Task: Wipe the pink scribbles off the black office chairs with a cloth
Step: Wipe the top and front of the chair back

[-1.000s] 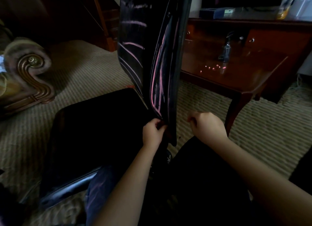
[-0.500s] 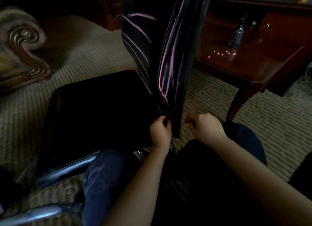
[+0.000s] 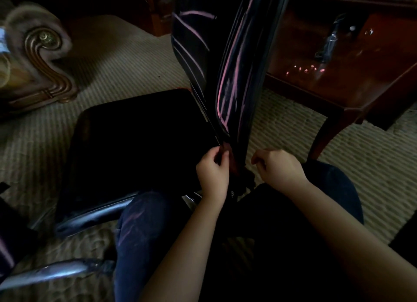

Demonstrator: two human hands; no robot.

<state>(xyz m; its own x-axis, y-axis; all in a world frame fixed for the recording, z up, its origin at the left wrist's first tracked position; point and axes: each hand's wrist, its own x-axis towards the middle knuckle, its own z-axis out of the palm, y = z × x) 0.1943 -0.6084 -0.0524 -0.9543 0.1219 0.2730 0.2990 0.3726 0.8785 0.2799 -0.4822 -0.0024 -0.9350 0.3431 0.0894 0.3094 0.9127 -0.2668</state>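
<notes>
Pink scribbles streak the backrest above; the left hand pinches its bottom edge, likely steadying it, the right hand curled empty alongside.

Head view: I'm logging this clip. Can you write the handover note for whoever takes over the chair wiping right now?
Left hand: fingers pinch the lower edge of the backrest; a small reddish bit shows at the fingertips, too dark to identify.
Right hand: curled beside the backrest, nothing seen in it.
Seat: no marks visible, though it is dark.
Done: no wiped patch is evident.
Left: pink scribbles cover the backrest's front and edge; the cloth is not clearly in view, so locate it first.
</notes>
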